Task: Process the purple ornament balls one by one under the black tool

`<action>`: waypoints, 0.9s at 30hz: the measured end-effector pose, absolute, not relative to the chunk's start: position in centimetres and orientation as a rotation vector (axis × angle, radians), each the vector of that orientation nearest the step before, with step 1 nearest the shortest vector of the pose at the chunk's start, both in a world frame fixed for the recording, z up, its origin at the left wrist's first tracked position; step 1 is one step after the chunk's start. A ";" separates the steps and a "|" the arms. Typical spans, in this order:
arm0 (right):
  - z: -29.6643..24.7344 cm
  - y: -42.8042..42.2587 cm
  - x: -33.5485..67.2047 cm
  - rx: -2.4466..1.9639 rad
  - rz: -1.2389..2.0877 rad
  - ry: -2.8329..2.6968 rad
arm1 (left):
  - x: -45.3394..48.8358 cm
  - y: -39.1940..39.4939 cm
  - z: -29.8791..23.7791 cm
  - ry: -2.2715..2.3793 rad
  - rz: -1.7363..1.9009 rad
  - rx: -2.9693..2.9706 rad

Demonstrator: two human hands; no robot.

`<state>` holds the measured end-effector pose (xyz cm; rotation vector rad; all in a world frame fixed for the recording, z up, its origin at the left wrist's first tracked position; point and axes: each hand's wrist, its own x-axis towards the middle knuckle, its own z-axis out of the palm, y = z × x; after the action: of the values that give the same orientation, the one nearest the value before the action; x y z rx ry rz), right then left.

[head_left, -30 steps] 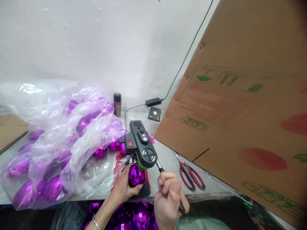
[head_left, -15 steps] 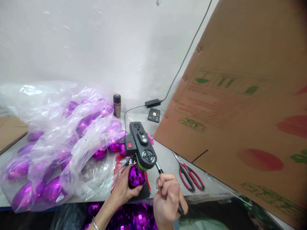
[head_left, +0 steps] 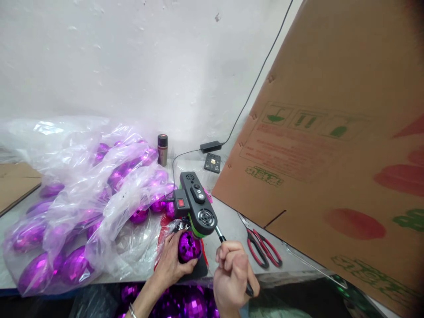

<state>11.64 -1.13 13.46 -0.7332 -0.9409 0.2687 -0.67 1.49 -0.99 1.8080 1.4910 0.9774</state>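
Note:
My left hand point(head_left: 174, 260) is closed around a shiny purple mirrored ball point(head_left: 189, 246), thumb on its near side and fingers at its left. The ball sits under the front end of a black and green bench machine point(head_left: 198, 204) with a red switch on its side. My right hand point(head_left: 234, 274) is wrapped round the black grip of a metal lever point(head_left: 220, 235) that sticks out from the machine's right side. A black base plate point(head_left: 199, 270) shows beneath the ball. Where the ball meets the machine is hidden.
A clear plastic bag point(head_left: 109, 207) of several purple balls covers the left of the table. Red-handled scissors point(head_left: 263, 247) lie right of the lever, beside a big cardboard box point(head_left: 318, 154). A small bottle point(head_left: 162, 150) and a power adapter point(head_left: 211, 146) stand behind. More balls point(head_left: 195, 304) lie below the table edge.
The view has shifted slightly, so the scene sits a little lower. Both hands keep their holds on the ball and the lever, with no clear movement of either.

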 end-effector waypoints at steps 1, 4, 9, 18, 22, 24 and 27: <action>13.4 -1.1 11.7 -0.731 0.270 -0.940 | -0.7 1.5 -1.0 1.493 0.977 1.802; 13.3 -1.1 11.7 -0.726 0.269 -0.937 | -0.6 1.4 -0.8 1.498 0.972 1.789; 13.2 -0.9 11.6 -0.723 0.265 -0.926 | -0.6 1.5 -0.6 1.485 0.992 1.793; 12.5 -0.8 11.6 -0.739 0.248 -0.908 | -0.3 1.7 -0.8 1.488 1.032 1.803; 11.5 -1.1 11.4 -0.719 0.229 -0.932 | -0.2 1.7 -0.6 1.474 1.039 1.783; 10.8 -1.1 11.3 -0.711 0.219 -0.949 | -0.2 1.7 -0.5 1.465 1.036 1.778; 9.8 -1.0 11.4 -0.695 0.182 -0.976 | -0.3 1.5 -0.2 1.460 1.025 1.773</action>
<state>11.41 -1.01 9.75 -0.6951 -0.9760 0.1815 -0.27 1.52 -0.23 1.7730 1.4595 1.0247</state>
